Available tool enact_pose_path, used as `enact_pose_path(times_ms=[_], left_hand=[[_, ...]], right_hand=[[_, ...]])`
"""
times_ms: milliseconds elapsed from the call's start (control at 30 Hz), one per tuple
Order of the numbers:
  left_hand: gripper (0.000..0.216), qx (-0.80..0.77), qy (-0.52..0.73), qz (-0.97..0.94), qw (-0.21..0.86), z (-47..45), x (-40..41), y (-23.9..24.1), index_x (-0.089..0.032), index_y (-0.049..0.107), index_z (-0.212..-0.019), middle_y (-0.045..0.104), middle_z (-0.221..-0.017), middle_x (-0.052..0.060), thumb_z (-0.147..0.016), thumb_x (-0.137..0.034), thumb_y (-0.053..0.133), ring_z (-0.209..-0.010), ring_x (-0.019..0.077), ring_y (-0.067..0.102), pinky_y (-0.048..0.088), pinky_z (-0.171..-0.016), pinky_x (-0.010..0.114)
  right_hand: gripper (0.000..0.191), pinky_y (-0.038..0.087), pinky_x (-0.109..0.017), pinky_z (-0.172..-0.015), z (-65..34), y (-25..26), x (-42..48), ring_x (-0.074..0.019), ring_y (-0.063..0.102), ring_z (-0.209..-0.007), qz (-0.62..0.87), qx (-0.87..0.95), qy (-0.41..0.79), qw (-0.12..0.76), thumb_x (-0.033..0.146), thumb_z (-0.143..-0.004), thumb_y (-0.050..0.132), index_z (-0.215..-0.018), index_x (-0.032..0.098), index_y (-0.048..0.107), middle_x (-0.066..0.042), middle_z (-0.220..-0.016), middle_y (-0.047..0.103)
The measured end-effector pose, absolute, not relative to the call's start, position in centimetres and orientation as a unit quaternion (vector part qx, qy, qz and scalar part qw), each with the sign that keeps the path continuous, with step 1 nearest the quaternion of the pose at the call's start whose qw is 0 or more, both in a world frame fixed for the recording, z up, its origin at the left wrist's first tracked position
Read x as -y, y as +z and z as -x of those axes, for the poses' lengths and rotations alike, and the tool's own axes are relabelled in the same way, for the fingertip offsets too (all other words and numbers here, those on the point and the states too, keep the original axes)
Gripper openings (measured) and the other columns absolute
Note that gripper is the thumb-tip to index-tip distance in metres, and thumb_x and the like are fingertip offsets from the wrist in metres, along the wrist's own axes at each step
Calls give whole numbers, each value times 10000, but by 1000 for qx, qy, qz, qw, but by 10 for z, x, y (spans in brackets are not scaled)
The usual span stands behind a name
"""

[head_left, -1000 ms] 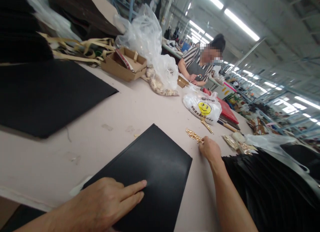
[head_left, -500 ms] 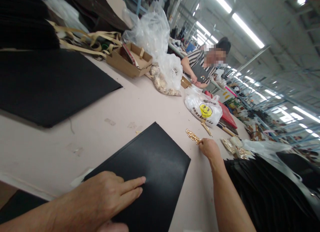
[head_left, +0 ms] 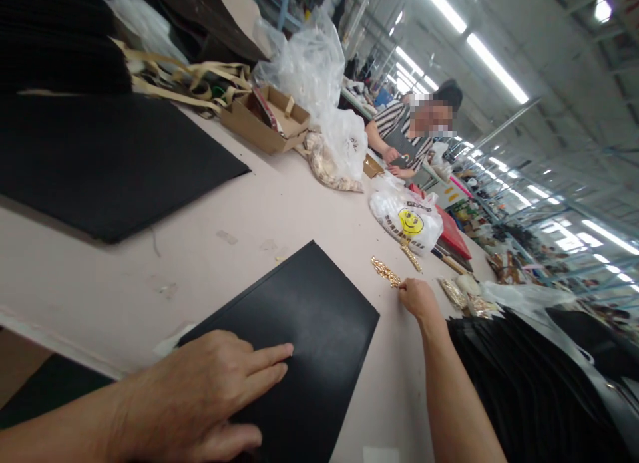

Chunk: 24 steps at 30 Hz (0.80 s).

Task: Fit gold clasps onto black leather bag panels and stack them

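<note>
A black leather-like panel (head_left: pixel 304 330) lies at an angle on the pale table. Across its near left part rests my left hand (head_left: pixel 219 390), its index and middle fingers stretched out on the surface and the thumb apart. My right hand (head_left: pixel 417 298) is at the near end of a small heap of shiny gold metal pieces (head_left: pixel 384 271), with thumb and fingers pinched together. Whatever may be between those fingertips is too small to make out. Just beyond the heap is a short gold strip (head_left: pixel 411 257), beside a white plastic bag with a yellow smiley (head_left: pixel 407 217).
Stacked black sheets (head_left: pixel 534 390) stand right of my right forearm, near small packets of gold parts (head_left: pixel 454 293). At left lies a larger black panel (head_left: pixel 114 163). A cardboard box (head_left: pixel 264 130) and clear plastic bags (head_left: pixel 314 64) sit farther back. Another person (head_left: pixel 404 137) works beyond.
The view has shifted slightly. My left thumb now shows more fully, spread from the fingers. My right hand stays pinched at the gold heap, and the black panel lies as before.
</note>
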<state>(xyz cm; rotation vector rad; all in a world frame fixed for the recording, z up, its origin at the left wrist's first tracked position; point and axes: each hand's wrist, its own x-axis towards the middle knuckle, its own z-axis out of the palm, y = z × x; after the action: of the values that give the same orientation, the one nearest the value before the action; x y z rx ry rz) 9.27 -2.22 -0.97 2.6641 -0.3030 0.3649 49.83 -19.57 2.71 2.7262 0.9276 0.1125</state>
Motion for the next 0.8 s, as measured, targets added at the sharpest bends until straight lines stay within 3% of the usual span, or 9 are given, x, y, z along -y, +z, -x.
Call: enact_pose_path(times_ms=[167,267,400,467,600,800], left_hand=[[522,130,129,-962,202,-95,23,-14,-144,613,-1242,606,-1360,145,-764,-335,699,-757,279,698,509,-611,386],[495,121,103,-965,209,-95,23,-15,-161,613,-1226,601,-1366,142,-793,-388,689,-748,276,690,475,-592,380],[434,124,105,-962,220,-95,23,-14,-169,634,-1169,638,-1313,143,-829,-437,657,-713,268,675,422,-547,380],[409,125,118,-960,220,-94,23,-14,-175,637,-1149,661,-1263,145,-832,-433,661,-692,255,664,399,-530,371],[387,130,130,-965,186,-93,24,-13,-163,633,-1103,692,-1134,123,-832,-437,671,-658,236,641,359,-493,365],[336,121,132,-974,142,-92,23,-16,-198,614,-1040,672,-1036,30,-842,-465,665,-652,205,610,378,-498,378]], right_hand=[[311,466,-396,-866,-489,31,192,-343,673,-1020,-955,-284,42,68,115,-833,502,-1014,40,743,-263,-1009,722],[329,502,-355,-839,-454,32,191,-272,701,-937,-955,-295,10,8,227,-901,491,-1107,104,715,-170,-974,748],[379,550,-295,-712,-363,21,189,-194,697,-747,-876,-363,-197,-248,461,-890,582,-1061,139,687,-65,-841,734],[314,539,-292,-650,-317,16,187,-184,671,-681,-825,-382,-280,-308,446,-861,631,-973,162,707,-38,-763,712],[151,483,-275,-648,-268,16,178,-165,648,-686,-821,-445,-266,-239,308,-873,622,-882,230,751,-7,-748,717],[136,447,-246,-681,-263,27,168,-146,652,-725,-813,-483,-259,-199,208,-840,641,-846,247,771,17,-791,744]])
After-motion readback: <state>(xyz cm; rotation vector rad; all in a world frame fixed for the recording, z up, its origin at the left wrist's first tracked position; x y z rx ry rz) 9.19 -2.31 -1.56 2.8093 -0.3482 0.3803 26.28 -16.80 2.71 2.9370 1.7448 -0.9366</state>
